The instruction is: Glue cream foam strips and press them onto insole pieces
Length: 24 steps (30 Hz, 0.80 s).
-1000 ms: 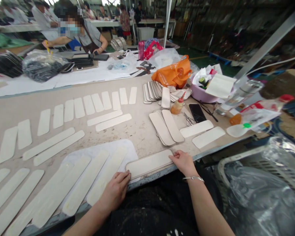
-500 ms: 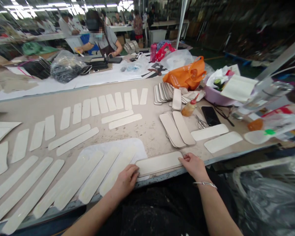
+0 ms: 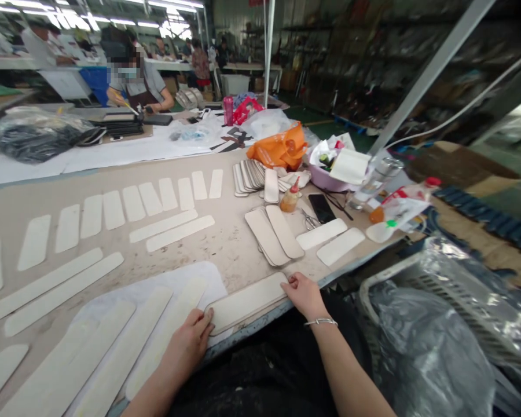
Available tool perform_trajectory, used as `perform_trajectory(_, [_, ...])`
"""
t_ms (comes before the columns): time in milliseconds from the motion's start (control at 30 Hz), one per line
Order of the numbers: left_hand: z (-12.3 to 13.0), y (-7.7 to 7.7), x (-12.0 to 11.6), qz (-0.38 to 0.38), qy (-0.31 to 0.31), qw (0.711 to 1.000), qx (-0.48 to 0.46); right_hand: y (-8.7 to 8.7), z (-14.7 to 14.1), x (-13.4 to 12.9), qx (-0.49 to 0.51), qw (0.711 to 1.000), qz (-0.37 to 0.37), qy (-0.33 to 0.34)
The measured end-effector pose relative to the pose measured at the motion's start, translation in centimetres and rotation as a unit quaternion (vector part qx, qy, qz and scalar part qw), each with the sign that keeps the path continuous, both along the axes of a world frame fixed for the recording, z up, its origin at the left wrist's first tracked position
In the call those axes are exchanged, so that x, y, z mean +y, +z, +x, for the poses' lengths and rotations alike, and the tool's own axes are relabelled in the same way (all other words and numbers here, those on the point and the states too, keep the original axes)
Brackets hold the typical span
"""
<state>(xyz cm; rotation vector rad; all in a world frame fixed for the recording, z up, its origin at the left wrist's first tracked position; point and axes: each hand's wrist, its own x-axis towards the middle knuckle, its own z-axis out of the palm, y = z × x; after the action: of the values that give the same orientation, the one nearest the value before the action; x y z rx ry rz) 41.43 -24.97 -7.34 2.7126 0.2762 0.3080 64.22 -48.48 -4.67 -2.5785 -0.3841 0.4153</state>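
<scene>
The worker's left hand and right hand pinch opposite ends of a cream strip on the surface.

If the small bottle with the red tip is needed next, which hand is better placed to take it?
The right hand, probably: it touches the strip at the end nearer the bottle; the left hand, the other.

The left hand and right hand hold opposite ends of a pale strip on a table, with similar strips spread leftward and an orange bag beyond.
</scene>
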Motion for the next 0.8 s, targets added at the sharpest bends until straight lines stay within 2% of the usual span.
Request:
perform_trajectory(133, [0.1,-0.6,0.3,0.018,-0.012,0.999,-0.024,0.8,-1.3,-0.3,-0.079,0.996,-0.027,-0.019])
perform_trajectory(200, [0.0,-0.7,0.3,0.025,-0.014,0.999,-0.031,1.4,-2.7,0.2,-0.136,0.990,-0.021,-0.001])
perform_trajectory(267, [0.0,-0.8,0.3,0.029,-0.013,0.999,-0.033,1.9,-4.6,1.4,-0.172,0.982,0.030,0.074])
perform_trajectory(367, [0.0,-1.0,0.3,0.027,-0.016,0.999,-0.029,2.1,-7.9,4.1,-0.157,0.946,0.113,0.262])
perform_trajectory(433, [0.1,-1.1,0.3,0.020,-0.021,0.999,-0.023,1.8,-9.5,5.7,-0.127,0.913,0.126,0.367])
perform_trajectory(500, [0.0,-1.2,0.3,0.016,-0.020,0.999,-0.023,1.3,-10.0,6.5,-0.099,0.893,0.115,0.424])
perform_trajectory(600, [-0.1,-1.4,0.3,0.013,-0.010,0.999,-0.030,0.1,-8.8,5.7,-0.084,0.895,0.078,0.430])
perform_trajectory(733, [-0.1,-1.3,0.2,0.000,0.003,1.000,-0.022,-1.4,-5.5,2.7,-0.116,0.935,-0.006,0.335])
perform_trajectory(800, [0.0,-1.0,0.1,-0.011,0.012,1.000,-0.019,-2.0,-4.4,1.5,-0.137,0.946,-0.043,0.292])
